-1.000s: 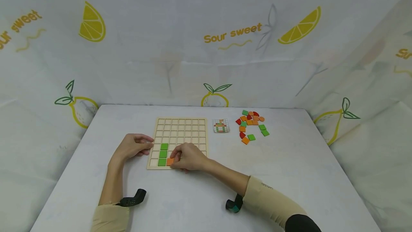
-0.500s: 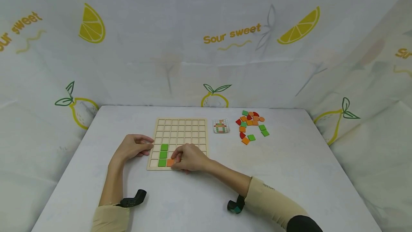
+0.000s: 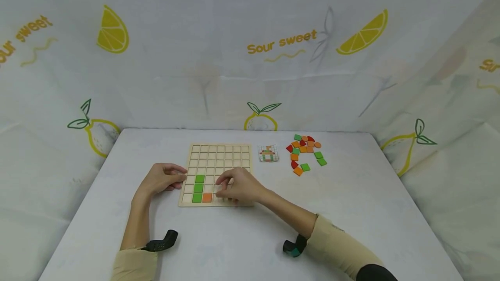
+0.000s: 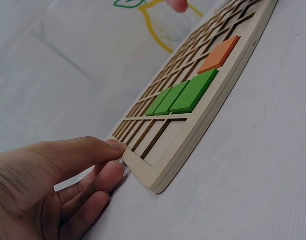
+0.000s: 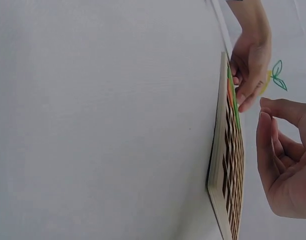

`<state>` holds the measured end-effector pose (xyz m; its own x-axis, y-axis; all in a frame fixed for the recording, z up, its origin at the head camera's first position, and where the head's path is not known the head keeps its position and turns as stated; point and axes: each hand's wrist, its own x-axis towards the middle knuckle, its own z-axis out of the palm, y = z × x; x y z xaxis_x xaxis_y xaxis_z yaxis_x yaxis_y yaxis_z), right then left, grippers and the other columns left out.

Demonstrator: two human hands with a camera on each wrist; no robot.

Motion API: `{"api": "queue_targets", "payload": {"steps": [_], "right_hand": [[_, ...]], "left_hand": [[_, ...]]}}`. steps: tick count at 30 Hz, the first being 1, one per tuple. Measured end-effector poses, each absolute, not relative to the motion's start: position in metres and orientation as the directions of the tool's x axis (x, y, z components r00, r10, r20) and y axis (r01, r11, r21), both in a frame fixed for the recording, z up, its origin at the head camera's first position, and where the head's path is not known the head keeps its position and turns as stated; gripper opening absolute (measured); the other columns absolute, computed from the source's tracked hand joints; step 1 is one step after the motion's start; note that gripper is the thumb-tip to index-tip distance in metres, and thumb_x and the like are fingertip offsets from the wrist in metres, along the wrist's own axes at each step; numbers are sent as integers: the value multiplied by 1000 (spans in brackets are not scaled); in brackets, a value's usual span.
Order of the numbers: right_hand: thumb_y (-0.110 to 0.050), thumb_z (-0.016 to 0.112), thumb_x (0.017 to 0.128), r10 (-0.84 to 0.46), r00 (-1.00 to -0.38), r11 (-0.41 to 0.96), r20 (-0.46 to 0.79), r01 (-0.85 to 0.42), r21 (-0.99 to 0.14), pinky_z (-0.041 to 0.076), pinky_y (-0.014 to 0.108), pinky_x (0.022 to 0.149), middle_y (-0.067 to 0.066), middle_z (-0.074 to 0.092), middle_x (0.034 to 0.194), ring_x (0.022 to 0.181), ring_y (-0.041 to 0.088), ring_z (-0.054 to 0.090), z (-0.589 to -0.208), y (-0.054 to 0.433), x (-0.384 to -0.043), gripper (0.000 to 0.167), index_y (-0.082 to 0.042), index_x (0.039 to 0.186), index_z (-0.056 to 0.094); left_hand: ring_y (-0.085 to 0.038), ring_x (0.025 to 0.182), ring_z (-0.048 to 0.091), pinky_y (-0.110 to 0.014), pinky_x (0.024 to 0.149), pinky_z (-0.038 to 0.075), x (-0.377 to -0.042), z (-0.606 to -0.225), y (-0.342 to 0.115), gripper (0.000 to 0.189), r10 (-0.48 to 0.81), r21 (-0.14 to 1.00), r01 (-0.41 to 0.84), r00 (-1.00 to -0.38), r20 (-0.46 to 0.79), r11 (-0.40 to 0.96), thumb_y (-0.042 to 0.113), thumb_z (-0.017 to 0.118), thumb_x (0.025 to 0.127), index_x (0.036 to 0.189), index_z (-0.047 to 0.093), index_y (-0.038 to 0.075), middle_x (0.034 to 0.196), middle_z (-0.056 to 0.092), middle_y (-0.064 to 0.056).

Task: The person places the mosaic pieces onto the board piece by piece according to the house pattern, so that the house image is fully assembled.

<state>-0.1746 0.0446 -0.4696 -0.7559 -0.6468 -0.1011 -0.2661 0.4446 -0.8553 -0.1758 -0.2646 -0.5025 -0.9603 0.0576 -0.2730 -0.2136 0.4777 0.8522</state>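
The grid board (image 3: 220, 156) lies flat before me, its near edge running crosswise to me and its columns pointing away toward the back wall. Its outline looks close to square, so I cannot tell a long axis. In its 2nd column from the left, 3 green tiles (image 3: 198, 187) make a line pointing away from me; the orange tile (image 3: 207, 197) sits just right of the nearest green, in the bottom row, its sides lined up with its cell.

My left hand (image 3: 160, 178) lightly pinches the board's left edge, thumb tip on the rim. My right hand (image 3: 240, 184) hangs over the board's near right part, fingers loosely bent, thumb and fingertip close together with nothing visible between them.

The table (image 3: 218, 246) has a white, finely textured covering; behind it hangs creased white cloth (image 3: 175, 34) printed with lemons and "Sour sweet". Right of the board are a pattern card (image 3: 268, 153) and scattered loose pieces (image 3: 303, 149), squares, rounds and wedges in green, orange and red.

The board is pale wood with dark-sided cells; the tiles are thin, smooth and flat.
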Motion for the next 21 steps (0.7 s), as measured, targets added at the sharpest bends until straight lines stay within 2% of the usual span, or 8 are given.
{"api": "queue_targets", "payload": {"steps": [4, 12, 21], "right_hand": [[-15, 83, 93, -626, -775, 443, -90, -259, -858, 58, 29, 51, -4, 68, 79, 50, 15, 66, -462, 57, -179, 30, 0, 118, 77], [-16, 85, 93, -562, -822, 455, -95, -212, -865, 61, 34, 55, 1, 65, 84, 53, 13, 66, -452, 94, -186, 34, 3, 120, 76], [-19, 85, 95, -385, -915, 490, -119, -93, -867, 63, 34, 59, 6, 69, 91, 75, 43, 75, -439, 152, -199, 37, 2, 123, 74]], "left_hand": [[-10, 66, 72, -25, 61, 57, -176, -502, -265, 36, 65, 852, -204, -962, -267, 483, 21, 82, 97, 125, 76, -2, 76, 75, 3], [-9, 66, 72, -25, 61, 57, -176, -502, -264, 37, 62, 852, -211, -960, -273, 479, 21, 82, 97, 126, 76, -2, 76, 75, 4], [-9, 67, 72, -25, 62, 57, -176, -502, -264, 38, 64, 852, -217, -958, -279, 477, 21, 82, 97, 126, 75, -2, 75, 75, 5]]}}
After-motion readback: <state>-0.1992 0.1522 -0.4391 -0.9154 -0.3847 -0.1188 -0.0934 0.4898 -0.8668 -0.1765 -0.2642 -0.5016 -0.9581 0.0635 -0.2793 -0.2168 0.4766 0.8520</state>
